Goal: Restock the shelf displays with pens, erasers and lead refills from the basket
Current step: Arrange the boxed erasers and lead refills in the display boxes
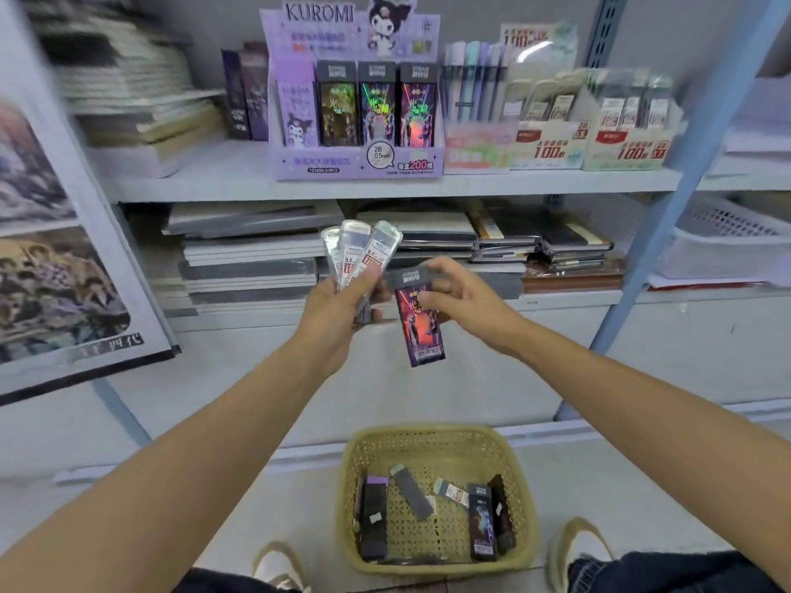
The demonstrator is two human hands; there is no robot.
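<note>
Facing grey shelf (pixel 385 187); purple display box (pixel 355 164) sitting on upper level, notebooks (pixel 252 267) stacked beneath. Basket (pixel 428 434) resting on floor between my shoes (pixel 274 567), leftover packs (pixel 374 520) lying inside. My left hand (pixel 342 303) gripping fan of clear lead cases (pixel 364 250); my right hand (pixel 464 293) pinching dark refill pack (pixel 419 327) just beside it.

I see three clear refill cases (pixel 364 254) fanned upright in my left hand (pixel 338 310). One dark printed pack (pixel 421 327) hangs tilted, pinched at its top by my right hand (pixel 462 293). The woven basket (pixel 432 436) sits on the floor with loose packs (pixel 483 524) lying in it, while on the shelf above the purple display (pixel 355 164) holds four upright packs and the beige displays (pixel 590 143) hold clear cases.
</note>
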